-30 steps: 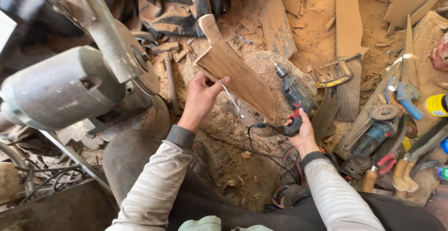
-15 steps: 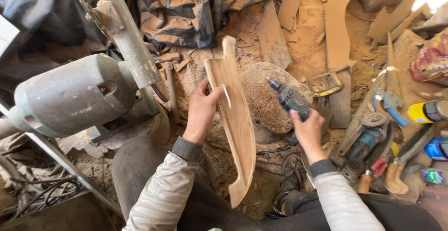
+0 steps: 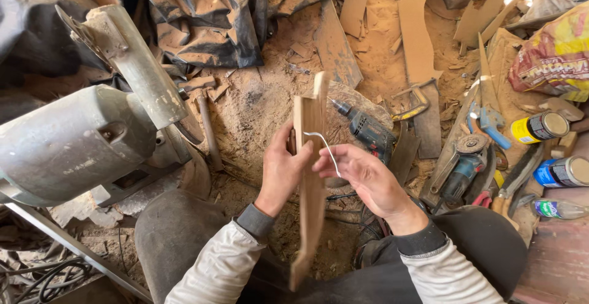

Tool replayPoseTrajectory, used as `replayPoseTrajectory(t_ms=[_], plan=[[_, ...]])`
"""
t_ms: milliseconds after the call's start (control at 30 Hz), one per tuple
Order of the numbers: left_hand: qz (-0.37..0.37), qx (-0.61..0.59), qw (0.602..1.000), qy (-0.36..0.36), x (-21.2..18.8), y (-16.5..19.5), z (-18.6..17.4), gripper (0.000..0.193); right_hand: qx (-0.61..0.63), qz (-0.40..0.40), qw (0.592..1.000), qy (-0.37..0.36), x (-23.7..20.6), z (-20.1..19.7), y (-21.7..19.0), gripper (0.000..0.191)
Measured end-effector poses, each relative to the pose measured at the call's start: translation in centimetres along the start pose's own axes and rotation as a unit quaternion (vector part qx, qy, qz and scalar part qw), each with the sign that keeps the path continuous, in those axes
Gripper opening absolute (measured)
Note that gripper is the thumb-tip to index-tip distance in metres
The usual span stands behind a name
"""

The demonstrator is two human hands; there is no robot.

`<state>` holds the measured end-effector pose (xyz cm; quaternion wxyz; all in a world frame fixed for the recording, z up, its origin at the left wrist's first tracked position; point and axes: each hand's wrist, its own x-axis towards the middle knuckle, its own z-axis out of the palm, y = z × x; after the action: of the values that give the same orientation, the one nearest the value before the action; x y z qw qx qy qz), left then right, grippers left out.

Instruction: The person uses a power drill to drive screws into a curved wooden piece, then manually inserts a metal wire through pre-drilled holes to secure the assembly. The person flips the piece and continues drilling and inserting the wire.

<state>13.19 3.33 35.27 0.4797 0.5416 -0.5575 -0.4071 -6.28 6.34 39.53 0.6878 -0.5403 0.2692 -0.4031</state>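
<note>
My left hand (image 3: 283,172) grips a thin wooden board (image 3: 308,175) by its edge, holding it upright and edge-on in front of me, over the sawdust. My right hand (image 3: 362,172) pinches a bent white wire (image 3: 325,146) against the board's right face. Just beyond it, a drill (image 3: 368,131) lies on the ground. A grey motor (image 3: 73,144) sits far to my left, and an angle grinder (image 3: 463,166) to the right.

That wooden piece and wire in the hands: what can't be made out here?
- Head view: wooden piece, far face turned away; bottom end runs off the lower edge.
- White wire, lower end hidden by right hand.
- Left hand palm, hidden behind the wood.
- Electric drill, its rear behind the right hand.
</note>
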Motion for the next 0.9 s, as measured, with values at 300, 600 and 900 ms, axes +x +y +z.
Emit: replayPoseTrajectory(t_ms=[300,600,900], plan=[[0.158,0.154,0.973,-0.063,-2.3,1.5,2.0,0.063,0.142,0.201,0.949,0.198,-0.6,-2.5,2.9,0.019],[0.131,0.066,0.943,-0.297,0.1,1.0,1.4,0.099,0.192,0.213,0.939,0.19,-2.8,-3.5,4.8,0.024],[0.034,-0.02,0.95,-0.31,0.1,-0.4,3.1,0.099,-0.576,-0.231,0.778,0.097,-2.8,-3.8,4.2,0.027]])
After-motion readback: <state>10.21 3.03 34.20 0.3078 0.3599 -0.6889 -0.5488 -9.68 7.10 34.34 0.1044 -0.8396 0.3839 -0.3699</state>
